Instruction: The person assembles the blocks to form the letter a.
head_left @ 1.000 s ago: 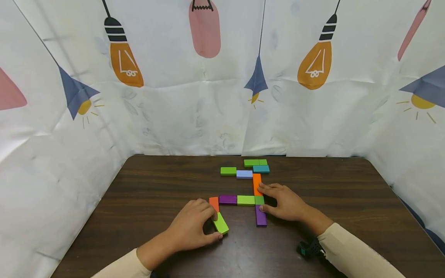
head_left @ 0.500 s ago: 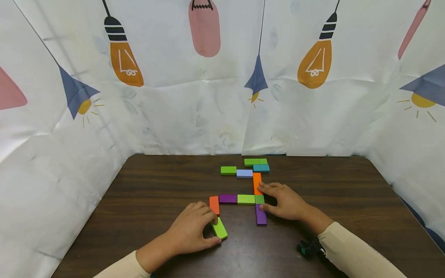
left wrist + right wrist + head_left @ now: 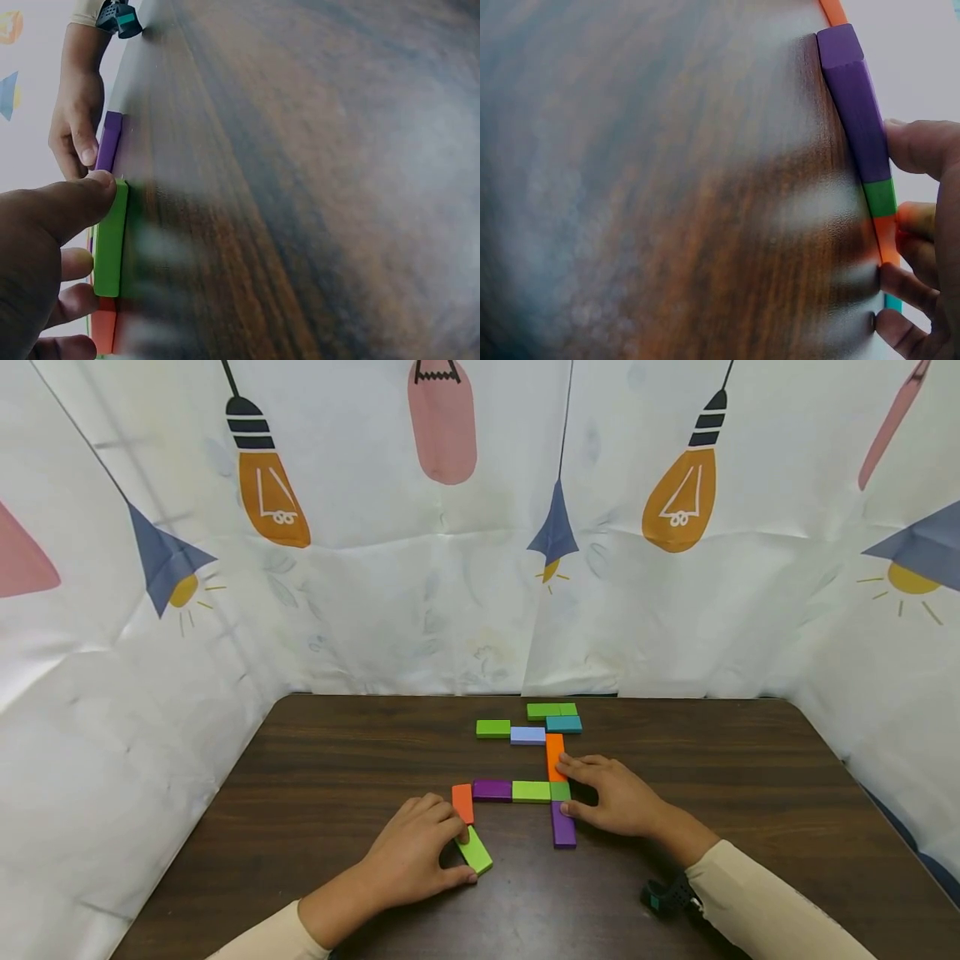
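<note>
My left hand [image 3: 412, 852] pinches a lime green block [image 3: 476, 852] between thumb and fingertips; the block [image 3: 111, 240] lies slanted on the table. Just beyond it is an orange-red block [image 3: 462, 803], close to its far end. From there a row runs right: a dark purple block [image 3: 492, 791], another lime block [image 3: 531, 792] and a small green block [image 3: 559, 791]. My right hand [image 3: 622, 797] rests its fingertips on an orange block [image 3: 553, 752] and its thumb against a purple block [image 3: 563, 831]. In the right wrist view, this purple block [image 3: 859, 112] adjoins the small green one.
Farther back lie a green block [image 3: 492, 729], a light blue block [image 3: 527, 736], a teal block [image 3: 563, 724] and green pieces [image 3: 543, 712]. The dark wooden table [image 3: 337, 760] ends at a printed white curtain [image 3: 375, 610]. A black wristband [image 3: 666, 896] is on the right wrist.
My left hand and the lime green block have shifted slightly towards me, exposing more of the orange-red block. My right hand stays where it was.
</note>
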A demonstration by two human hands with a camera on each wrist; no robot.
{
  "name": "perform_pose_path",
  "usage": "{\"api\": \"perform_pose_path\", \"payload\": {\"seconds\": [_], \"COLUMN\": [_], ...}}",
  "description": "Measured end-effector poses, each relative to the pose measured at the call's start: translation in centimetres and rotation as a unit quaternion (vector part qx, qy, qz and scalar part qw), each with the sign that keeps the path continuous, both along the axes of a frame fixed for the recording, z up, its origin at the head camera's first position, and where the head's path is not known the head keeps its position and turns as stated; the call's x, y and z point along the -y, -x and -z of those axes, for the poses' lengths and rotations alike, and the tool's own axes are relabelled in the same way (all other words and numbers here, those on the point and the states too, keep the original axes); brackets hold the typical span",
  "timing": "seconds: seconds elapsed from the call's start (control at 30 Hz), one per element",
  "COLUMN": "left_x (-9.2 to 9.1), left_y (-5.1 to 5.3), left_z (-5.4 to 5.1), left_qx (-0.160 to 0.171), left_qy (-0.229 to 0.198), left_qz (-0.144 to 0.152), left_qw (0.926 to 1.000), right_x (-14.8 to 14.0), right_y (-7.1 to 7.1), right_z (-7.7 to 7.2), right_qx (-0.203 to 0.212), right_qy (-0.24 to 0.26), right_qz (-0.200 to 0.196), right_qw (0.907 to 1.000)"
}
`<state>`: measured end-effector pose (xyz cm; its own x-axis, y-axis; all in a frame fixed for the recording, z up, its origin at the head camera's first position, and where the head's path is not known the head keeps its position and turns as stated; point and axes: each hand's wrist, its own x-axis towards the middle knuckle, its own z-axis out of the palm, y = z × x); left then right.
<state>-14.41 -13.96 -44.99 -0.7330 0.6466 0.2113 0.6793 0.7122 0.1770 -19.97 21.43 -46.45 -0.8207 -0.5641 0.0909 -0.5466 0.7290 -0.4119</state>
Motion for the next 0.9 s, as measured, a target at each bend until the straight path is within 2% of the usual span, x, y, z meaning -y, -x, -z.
{"api": "perform_pose_path", "payload": {"seconds": [0.33, 0.47, 0.67, 0.9], "left_x": [-0.1, 0.1, 0.6, 0.9], "left_y": [0.2, 0.2, 0.5, 0.9], "left_z": [0.1, 0.1, 0.0, -0.1], "left_qx": [0.008, 0.003, -0.018, -0.028], "left_qy": [0.006, -0.008, -0.035, -0.002], "left_qz": [-0.003, 0.004, 0.036, 0.076], "left_qw": [0.9999, 1.0, 0.9986, 0.9967], "right_x": [0.1, 0.1, 0.1, 0.1], "right_y": [0.1, 0.0, 0.1, 0.1], "right_z": [0.0, -0.1, -0.1, -0.1], "right_qx": [0.002, 0.004, 0.005, 0.001], "right_qy": [-0.002, -0.005, -0.006, -0.005], "right_qz": [0.003, 0.002, 0.003, 0.002], "right_qw": [1.0, 1.0, 1.0, 1.0]}}
